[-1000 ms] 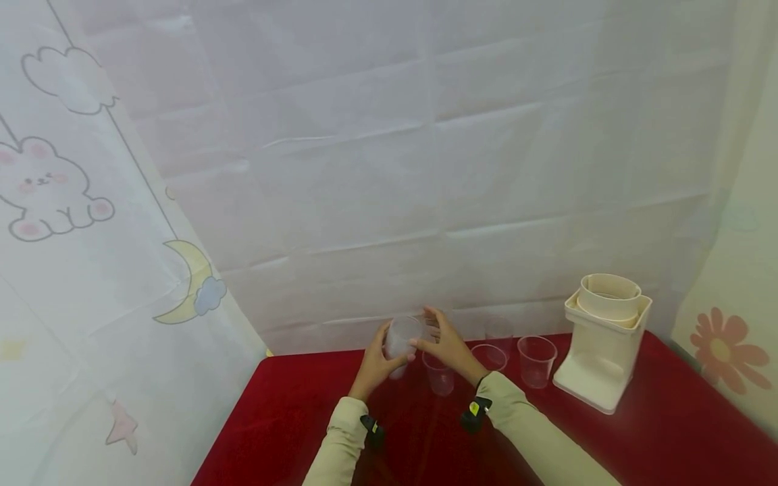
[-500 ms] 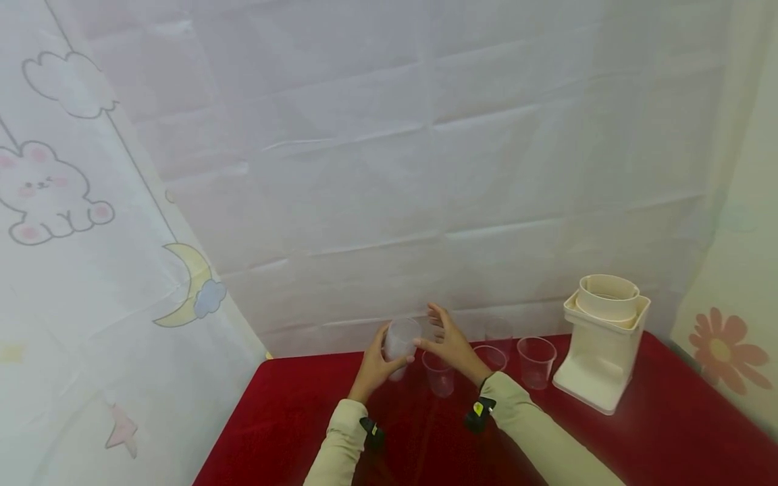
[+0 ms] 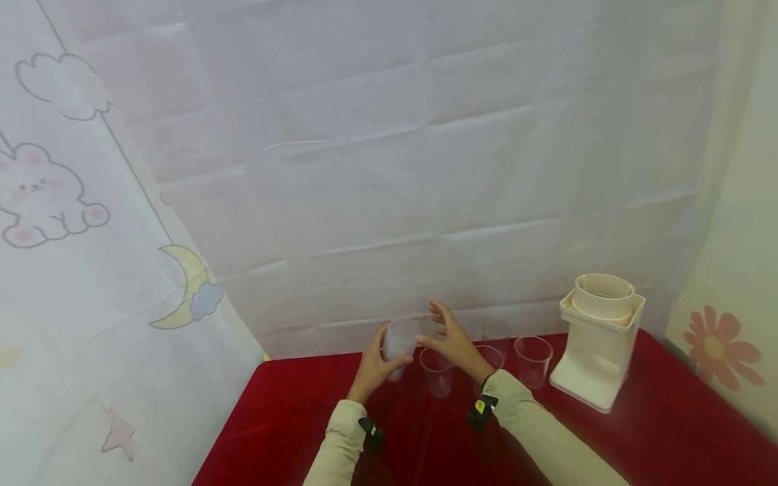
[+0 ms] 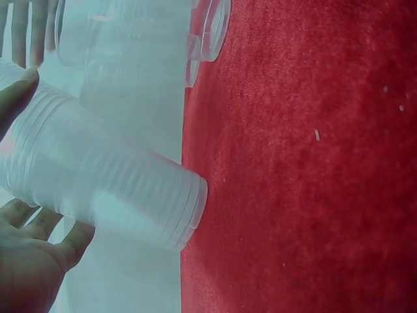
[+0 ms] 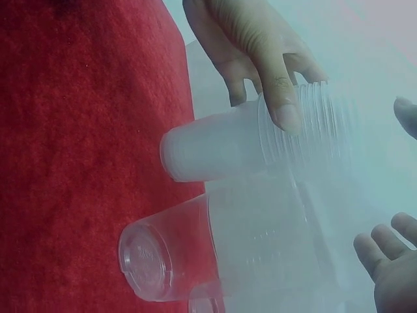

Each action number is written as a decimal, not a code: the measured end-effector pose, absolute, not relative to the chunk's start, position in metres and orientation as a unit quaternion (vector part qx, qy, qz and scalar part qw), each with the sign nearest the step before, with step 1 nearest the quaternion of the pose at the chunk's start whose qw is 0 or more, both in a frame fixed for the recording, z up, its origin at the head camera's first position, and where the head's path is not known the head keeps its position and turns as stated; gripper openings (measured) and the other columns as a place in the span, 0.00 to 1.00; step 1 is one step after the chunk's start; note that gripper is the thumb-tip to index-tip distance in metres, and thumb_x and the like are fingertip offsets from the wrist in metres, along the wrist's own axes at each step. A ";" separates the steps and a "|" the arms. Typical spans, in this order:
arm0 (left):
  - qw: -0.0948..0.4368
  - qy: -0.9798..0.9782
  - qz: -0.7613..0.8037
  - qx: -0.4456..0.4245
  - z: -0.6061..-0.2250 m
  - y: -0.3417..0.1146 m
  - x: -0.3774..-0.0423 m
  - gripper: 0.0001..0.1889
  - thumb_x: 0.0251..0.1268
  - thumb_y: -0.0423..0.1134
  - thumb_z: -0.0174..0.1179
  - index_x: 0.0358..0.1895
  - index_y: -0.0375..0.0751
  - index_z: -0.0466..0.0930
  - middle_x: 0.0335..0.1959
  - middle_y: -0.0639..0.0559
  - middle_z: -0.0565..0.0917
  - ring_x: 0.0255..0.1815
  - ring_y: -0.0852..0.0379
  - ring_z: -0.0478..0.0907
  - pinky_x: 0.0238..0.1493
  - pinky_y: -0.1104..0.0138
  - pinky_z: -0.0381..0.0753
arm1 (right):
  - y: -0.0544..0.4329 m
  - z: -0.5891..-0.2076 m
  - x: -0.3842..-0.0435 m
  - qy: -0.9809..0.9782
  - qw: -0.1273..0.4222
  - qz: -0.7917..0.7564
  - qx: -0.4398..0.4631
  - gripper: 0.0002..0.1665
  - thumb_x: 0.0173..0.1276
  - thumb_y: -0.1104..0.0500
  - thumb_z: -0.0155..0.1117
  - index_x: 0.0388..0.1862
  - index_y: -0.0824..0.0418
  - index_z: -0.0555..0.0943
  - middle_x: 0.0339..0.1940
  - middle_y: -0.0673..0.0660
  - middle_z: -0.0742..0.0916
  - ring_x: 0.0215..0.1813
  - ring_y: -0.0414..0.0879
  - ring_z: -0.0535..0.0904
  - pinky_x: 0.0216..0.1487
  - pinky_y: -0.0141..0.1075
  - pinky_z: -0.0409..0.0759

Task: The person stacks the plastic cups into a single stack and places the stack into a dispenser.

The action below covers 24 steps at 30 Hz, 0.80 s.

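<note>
Left of the stack of nested clear plastic cups [image 3: 401, 341], you have wide room over the red tablecloth [image 3: 292, 401], though your left hand [image 3: 372, 370] blocks that flank of the stack. A narrow gap parts your right hand [image 3: 454, 347] from the stack's rim. Beneath that hand, a single clear cup [image 3: 439, 383] is in your way; rightward, more clear cups [image 3: 533, 364] and the cream plastic stand [image 3: 598, 358] obstruct you. Behind, the white wall sheet [image 3: 340, 175] limits reach.
</note>
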<state>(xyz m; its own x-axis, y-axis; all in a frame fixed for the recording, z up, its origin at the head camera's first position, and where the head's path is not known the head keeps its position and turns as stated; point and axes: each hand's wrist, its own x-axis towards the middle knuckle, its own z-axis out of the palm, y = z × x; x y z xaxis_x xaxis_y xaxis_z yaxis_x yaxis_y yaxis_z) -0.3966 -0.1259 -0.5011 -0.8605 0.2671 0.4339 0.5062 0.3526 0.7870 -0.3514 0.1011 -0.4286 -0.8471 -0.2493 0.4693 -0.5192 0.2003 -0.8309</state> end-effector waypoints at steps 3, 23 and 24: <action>0.115 -0.813 -0.519 -0.240 -0.500 -0.126 -0.396 0.44 0.57 0.44 0.75 0.75 0.52 0.60 0.61 0.45 0.78 0.53 0.48 0.79 0.47 0.53 0.80 | 0.103 -0.428 -0.351 -0.762 0.121 0.583 0.254 0.51 0.66 0.62 0.71 0.79 0.67 0.53 0.74 0.72 0.65 0.73 0.69 0.62 0.66 0.62 0.65; 0.117 -0.807 -0.520 -0.255 -0.498 -0.126 -0.393 0.45 0.59 0.40 0.73 0.77 0.42 0.57 0.64 0.43 0.76 0.54 0.45 0.78 0.48 0.50 0.80 | 0.110 -0.427 -0.349 -0.763 0.132 0.580 0.253 0.51 0.65 0.64 0.71 0.79 0.67 0.53 0.73 0.74 0.66 0.71 0.71 0.64 0.65 0.64 0.65; 0.116 -0.808 -0.518 -0.255 -0.499 -0.127 -0.393 0.45 0.59 0.40 0.73 0.77 0.41 0.57 0.64 0.43 0.76 0.55 0.46 0.78 0.48 0.50 0.80 | 0.111 -0.427 -0.348 -0.764 0.131 0.579 0.253 0.51 0.65 0.63 0.71 0.79 0.67 0.52 0.73 0.74 0.66 0.71 0.71 0.64 0.65 0.64 0.65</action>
